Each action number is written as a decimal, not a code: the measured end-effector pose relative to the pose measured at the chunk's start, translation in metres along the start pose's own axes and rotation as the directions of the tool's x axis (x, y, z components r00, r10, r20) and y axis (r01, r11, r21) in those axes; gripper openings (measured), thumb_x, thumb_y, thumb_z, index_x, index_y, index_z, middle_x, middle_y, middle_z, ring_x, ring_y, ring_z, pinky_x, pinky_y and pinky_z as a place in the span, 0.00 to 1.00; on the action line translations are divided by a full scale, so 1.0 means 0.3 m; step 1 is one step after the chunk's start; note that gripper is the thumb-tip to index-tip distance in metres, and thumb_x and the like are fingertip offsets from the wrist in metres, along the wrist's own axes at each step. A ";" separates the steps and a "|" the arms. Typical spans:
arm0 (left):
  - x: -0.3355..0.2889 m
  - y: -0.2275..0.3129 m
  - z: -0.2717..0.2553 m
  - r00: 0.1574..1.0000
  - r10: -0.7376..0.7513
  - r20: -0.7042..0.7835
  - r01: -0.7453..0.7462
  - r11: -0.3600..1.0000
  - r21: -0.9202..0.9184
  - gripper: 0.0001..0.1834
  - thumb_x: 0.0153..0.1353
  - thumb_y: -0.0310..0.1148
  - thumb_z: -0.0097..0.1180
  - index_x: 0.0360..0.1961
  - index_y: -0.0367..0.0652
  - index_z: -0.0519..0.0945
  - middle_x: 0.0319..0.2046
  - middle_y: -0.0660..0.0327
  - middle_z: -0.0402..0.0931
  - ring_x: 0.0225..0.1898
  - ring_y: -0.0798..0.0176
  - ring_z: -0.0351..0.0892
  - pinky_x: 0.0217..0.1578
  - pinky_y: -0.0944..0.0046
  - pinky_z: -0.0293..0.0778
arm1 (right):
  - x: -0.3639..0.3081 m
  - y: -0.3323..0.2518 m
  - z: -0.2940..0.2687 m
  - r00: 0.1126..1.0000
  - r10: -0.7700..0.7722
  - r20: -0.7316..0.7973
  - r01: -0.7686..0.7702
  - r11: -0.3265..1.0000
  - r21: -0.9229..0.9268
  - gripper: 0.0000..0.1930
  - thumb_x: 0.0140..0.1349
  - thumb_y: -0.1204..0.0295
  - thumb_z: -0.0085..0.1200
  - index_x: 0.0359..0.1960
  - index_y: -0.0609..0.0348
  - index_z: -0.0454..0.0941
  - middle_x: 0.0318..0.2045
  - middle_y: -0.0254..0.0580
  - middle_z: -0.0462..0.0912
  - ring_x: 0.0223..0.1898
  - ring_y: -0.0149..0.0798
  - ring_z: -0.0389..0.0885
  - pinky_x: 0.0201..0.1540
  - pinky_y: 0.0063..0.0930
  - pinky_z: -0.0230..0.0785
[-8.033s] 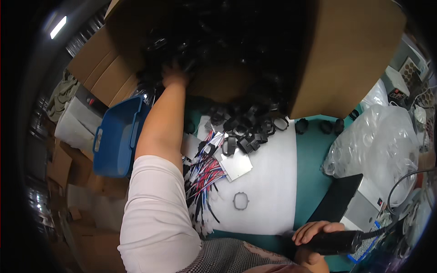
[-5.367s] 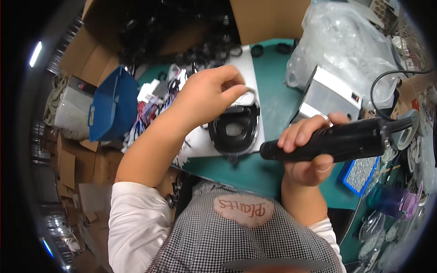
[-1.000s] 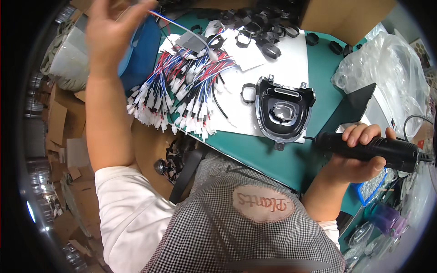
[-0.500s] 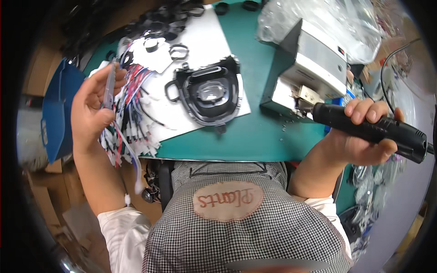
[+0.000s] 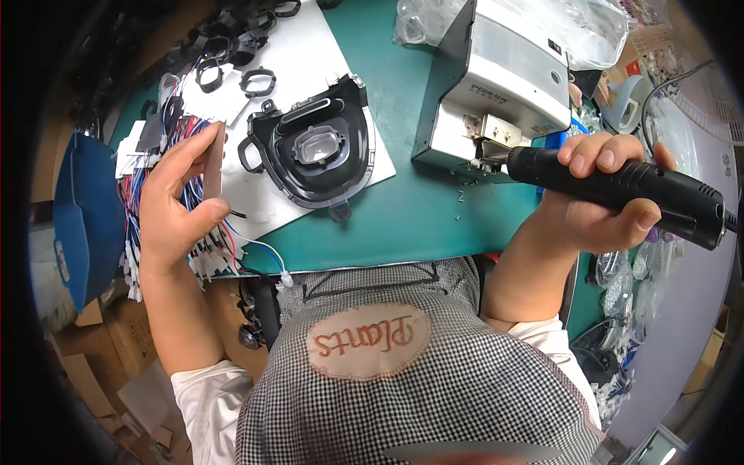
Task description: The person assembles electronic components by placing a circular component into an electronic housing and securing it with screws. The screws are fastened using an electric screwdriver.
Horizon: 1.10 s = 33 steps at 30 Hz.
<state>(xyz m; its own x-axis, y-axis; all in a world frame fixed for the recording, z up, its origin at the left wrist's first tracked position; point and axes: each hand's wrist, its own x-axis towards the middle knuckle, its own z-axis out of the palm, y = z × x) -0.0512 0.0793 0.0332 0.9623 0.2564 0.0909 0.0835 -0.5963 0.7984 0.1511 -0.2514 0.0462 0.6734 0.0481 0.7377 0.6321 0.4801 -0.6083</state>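
Note:
My left hand [image 5: 172, 221] pinches a thin flat plate [image 5: 214, 172] upright between thumb and fingers, just left of a black lamp housing [image 5: 353, 124]. Thin wires ending in a small white connector [image 5: 286, 278] hang at the table edge below this hand. The housing lies on a white sheet with a clear lens [image 5: 317, 146] in its middle. A black electric screwdriver [image 5: 612, 190] is gripped in my right hand [image 5: 601, 159]. Its nose reaches the front opening of a white and grey screw feeder [image 5: 504, 77]; the bit's tip is hard to make out.
Bundled coloured wires with white connectors [image 5: 213, 260] lie under and beside my left forearm. Several black rings [image 5: 257, 81] sit farther back. Clear plastic bags [image 5: 597, 31] lie behind the feeder, and a blue bin [image 5: 85, 225] stands left. Tiny screws [image 5: 460, 194] are scattered before the feeder.
The view has shifted, so the table's things appear farther left. My left hand has come closer to the housing, and its plate has turned. The screwdriver stays at the feeder.

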 end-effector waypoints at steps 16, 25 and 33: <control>0.003 -0.008 0.047 0.997 0.044 -0.069 -0.043 0.999 0.006 0.45 0.42 0.56 0.66 0.57 0.35 0.72 0.49 0.53 0.74 0.49 0.60 0.75 0.52 0.60 0.69 | 0.008 -0.005 0.012 0.990 0.032 0.137 -0.037 0.999 0.037 0.39 0.57 0.44 0.54 0.60 0.58 0.54 0.26 0.44 0.72 0.19 0.37 0.73 0.24 0.33 0.72; 0.017 0.078 0.111 0.967 0.243 -0.075 -0.213 0.935 0.285 0.36 0.36 0.45 0.71 0.48 0.36 0.79 0.39 0.52 0.77 0.41 0.55 0.76 0.43 0.62 0.71 | -0.010 0.035 0.074 0.932 0.111 0.346 -0.252 0.883 0.395 0.39 0.58 0.47 0.56 0.62 0.59 0.55 0.31 0.48 0.72 0.23 0.40 0.74 0.27 0.35 0.73; 0.075 0.116 0.232 0.928 0.296 -0.227 -0.123 0.817 0.563 0.33 0.35 0.42 0.72 0.45 0.40 0.78 0.46 0.55 0.75 0.55 0.47 0.69 0.54 0.51 0.66 | 0.022 0.064 0.226 0.888 0.003 0.459 -0.239 0.857 0.456 0.36 0.59 0.43 0.48 0.61 0.56 0.62 0.33 0.43 0.70 0.26 0.36 0.71 0.31 0.32 0.67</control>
<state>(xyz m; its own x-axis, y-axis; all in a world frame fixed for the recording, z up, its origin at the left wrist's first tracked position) -0.0088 0.0113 0.0214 0.8587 0.2339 0.4561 0.0955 -0.9473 0.3059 0.1416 -0.1825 0.0592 0.4244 0.4463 0.7879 0.2059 0.7997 -0.5639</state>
